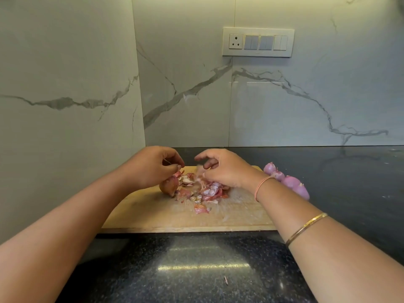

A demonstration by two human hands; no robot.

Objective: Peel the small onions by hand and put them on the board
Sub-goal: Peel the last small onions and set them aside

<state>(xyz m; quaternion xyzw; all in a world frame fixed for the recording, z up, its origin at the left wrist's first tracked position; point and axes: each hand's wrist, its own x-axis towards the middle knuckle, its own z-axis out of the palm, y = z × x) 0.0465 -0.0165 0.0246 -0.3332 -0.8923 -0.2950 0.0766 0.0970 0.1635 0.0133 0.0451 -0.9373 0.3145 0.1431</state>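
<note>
My left grip (150,166) covers the top of the onion (168,186) it holds. A blurred scrap (199,171) smears at my right grip (225,169); pinched or loose, I cannot tell. My right forearm hides part of the peeled onions (293,182) and the board (153,215)'s right edge. A speck (225,280) on the near counter (196,254) is too small to name.

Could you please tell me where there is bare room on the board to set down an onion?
Free: the near strip of the board, between the peel pile and its front edge, and the patch between that pile and the right forearm. Crowded: the middle, with pile, unpeeled onion, left hand and right hand.
</note>
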